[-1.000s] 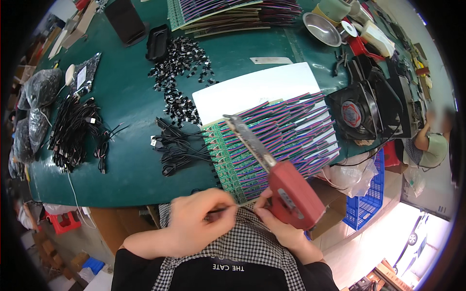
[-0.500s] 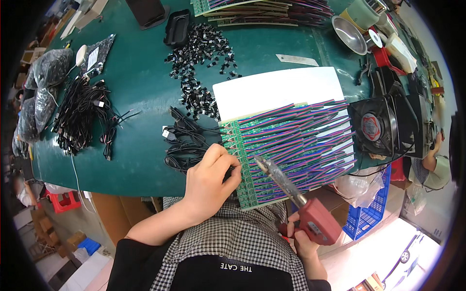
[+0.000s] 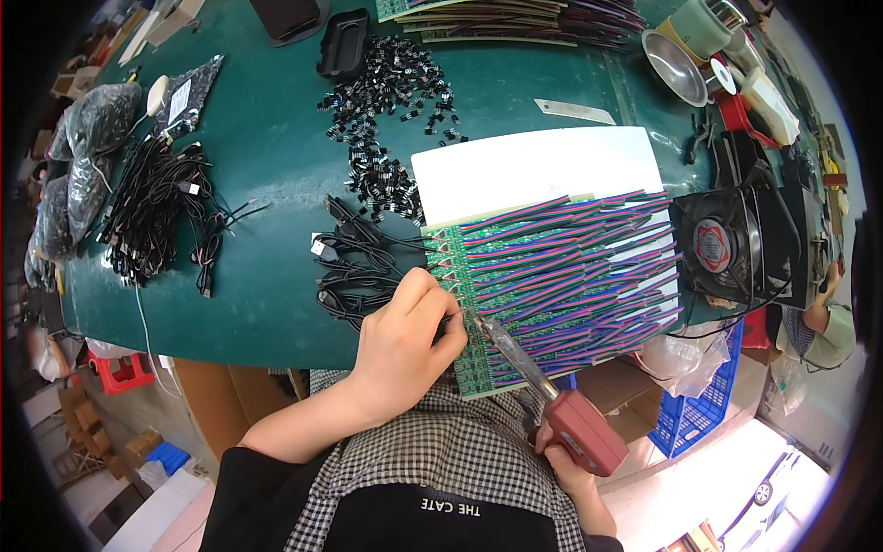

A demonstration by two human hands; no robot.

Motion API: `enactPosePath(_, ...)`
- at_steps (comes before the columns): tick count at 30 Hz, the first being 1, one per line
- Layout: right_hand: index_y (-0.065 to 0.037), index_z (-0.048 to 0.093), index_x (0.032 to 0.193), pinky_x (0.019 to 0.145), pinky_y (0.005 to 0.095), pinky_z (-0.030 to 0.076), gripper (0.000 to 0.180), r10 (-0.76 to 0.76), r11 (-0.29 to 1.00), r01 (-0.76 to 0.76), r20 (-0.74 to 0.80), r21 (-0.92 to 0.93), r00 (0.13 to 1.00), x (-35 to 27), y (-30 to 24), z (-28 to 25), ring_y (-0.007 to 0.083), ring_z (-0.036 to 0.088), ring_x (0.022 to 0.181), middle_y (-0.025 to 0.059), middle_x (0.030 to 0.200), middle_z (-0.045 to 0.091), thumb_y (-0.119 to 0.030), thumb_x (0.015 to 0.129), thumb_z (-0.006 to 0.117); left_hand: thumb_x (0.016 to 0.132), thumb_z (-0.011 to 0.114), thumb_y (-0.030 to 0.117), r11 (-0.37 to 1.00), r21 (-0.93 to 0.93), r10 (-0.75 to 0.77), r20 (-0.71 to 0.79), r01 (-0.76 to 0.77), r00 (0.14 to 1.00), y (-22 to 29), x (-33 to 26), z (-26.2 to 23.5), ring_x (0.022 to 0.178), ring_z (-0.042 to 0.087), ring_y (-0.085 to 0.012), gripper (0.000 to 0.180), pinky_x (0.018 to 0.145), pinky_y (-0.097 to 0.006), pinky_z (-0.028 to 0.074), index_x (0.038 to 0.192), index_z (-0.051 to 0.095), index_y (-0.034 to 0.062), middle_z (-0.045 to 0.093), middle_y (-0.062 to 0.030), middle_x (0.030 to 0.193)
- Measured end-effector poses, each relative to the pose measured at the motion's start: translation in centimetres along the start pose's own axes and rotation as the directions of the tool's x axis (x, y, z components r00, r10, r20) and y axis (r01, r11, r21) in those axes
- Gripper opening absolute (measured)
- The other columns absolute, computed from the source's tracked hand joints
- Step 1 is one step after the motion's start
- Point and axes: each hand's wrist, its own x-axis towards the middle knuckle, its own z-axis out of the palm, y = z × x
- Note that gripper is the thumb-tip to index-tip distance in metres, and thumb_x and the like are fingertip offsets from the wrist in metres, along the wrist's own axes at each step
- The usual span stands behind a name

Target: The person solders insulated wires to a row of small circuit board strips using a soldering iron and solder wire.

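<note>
My left hand (image 3: 405, 345) is closed in a pinch at the left edge of a green circuit-board panel (image 3: 475, 373), on a thin black cable whose end is mostly hidden by the fingers. My right hand (image 3: 568, 467) grips a red-bodied soldering gun (image 3: 584, 431) from below. Its metal tip reaches the panel just beside my left fingertips; whether it touches cannot be made out. Rows of multicoloured wires (image 3: 570, 267) run rightward from the panel. Black USB cables (image 3: 357, 281) lie left of it, some joined to its upper pads. A white sheet (image 3: 543, 166) lies beneath.
Small black connectors (image 3: 391, 87) are scattered beyond the cables, near a black tray (image 3: 344, 46). More black cables (image 3: 152, 212) lie at left. A fan (image 3: 717, 247) stands at right, a blade (image 3: 575, 111) and metal bowl (image 3: 674, 69) farther back. Other boards (image 3: 497, 23) are stacked at the far edge.
The soldering gun has moved left and down, bringing its tip closer to my left fingertips. My left hand keeps its pinch at the panel edge. The whole view has shifted slightly.
</note>
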Motion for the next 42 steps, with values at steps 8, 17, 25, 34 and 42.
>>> enactPosePath(8, 0.009, 0.055, 0.114, 0.061, 0.0258, 0.050, 0.056, -0.038, 0.998, 0.038, -0.006, -0.050, 0.999, 0.3, -0.4, 0.0, 0.0170, 0.062, 0.064, 0.0090, 0.080, 0.064, -0.012, 0.066, 0.075, 0.070, 0.065, 0.000, 1.000, 0.021, 0.002, 0.013, -0.003, 1.000, 0.1, 0.1, -0.1, 0.056, 0.055, -0.0213, 0.015, 0.047, -0.033, 0.044, 0.076, 0.051, 0.0031, 0.045, -0.0066, 0.079)
enactPosePath(17, 0.011, 0.051, 0.112, 0.059, 0.0256, 0.049, 0.048, 0.221, 0.913, -0.195, -0.034, 0.358, 0.975, 0.3, -2.1, 0.6, 0.0160, 0.061, 0.064, 0.0135, 0.088, 0.064, 0.007, 0.066, 0.067, 0.070, 0.064, 0.001, 0.998, 0.061, 0.009, 0.027, -0.011, 1.000, 0.3, 0.2, -0.2, 0.055, 0.056, -0.0214, 0.014, 0.046, -0.033, 0.044, 0.075, 0.051, 0.0038, 0.045, -0.0065, 0.079)
enactPosePath(25, 0.012, 0.043, 0.122, 0.060, 0.0277, 0.050, 0.059, 0.190, 0.878, -0.162, -0.017, 0.451, 0.982, -0.1, -1.6, 0.5, 0.0182, 0.060, 0.064, 0.0184, 0.097, 0.064, 0.003, 0.070, 0.069, 0.071, 0.066, 0.001, 0.982, 0.190, 0.014, 0.032, -0.020, 0.999, 0.6, 0.1, -0.6, 0.055, 0.057, -0.0202, 0.013, 0.047, -0.031, 0.045, 0.076, 0.053, 0.0043, 0.049, -0.0050, 0.077)
enactPosePath(34, 0.015, 0.045, 0.119, 0.058, 0.0259, 0.048, 0.063, 0.207, 0.868, -0.186, 0.005, 0.461, 0.978, -0.2, -1.6, -0.1, 0.0174, 0.059, 0.063, 0.0193, 0.097, 0.064, -0.012, 0.072, 0.077, 0.075, 0.066, -0.005, 0.989, -0.149, 0.038, 0.120, -0.020, 0.992, -0.5, 0.7, -1.8, 0.062, 0.054, -0.0120, 0.014, 0.053, -0.023, 0.043, 0.086, 0.063, 0.0013, 0.056, -0.0056, 0.082)
enactPosePath(42, 0.015, 0.048, 0.116, 0.056, 0.0247, 0.047, 0.061, 0.209, 0.854, -0.181, -0.003, 0.488, 0.978, -0.2, -1.7, 0.2, 0.0156, 0.058, 0.061, 0.0153, 0.090, 0.064, -0.011, 0.069, 0.077, 0.073, 0.065, -0.003, 0.992, -0.061, 0.123, 0.217, -0.112, 0.968, -0.1, 1.2, -2.1, 0.072, 0.054, -0.0228, 0.015, 0.062, -0.032, 0.045, 0.086, 0.059, 0.0013, 0.051, -0.0079, 0.083)
